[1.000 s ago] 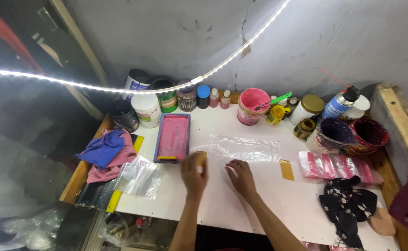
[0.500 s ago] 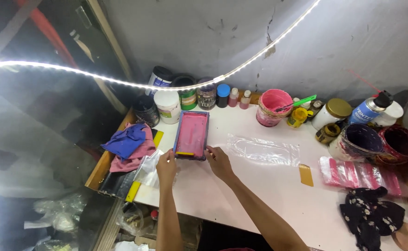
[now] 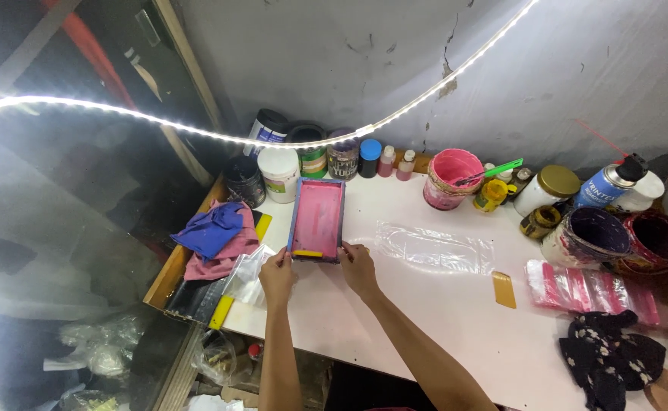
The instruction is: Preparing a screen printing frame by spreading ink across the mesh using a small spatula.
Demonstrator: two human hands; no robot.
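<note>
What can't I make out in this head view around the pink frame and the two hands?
- Near edge of the pink frame: partly covered by the fingers of the left hand and right hand, so the grip is unclear.
- Jars at the wall: crossed by the glaring light strip, contents unseen.
- Dark patterned cloth: cut off by the bottom edge.
- Area left of the table: washed out by reflection.

Pink packets point(image 3: 593, 293), right table edge
</note>
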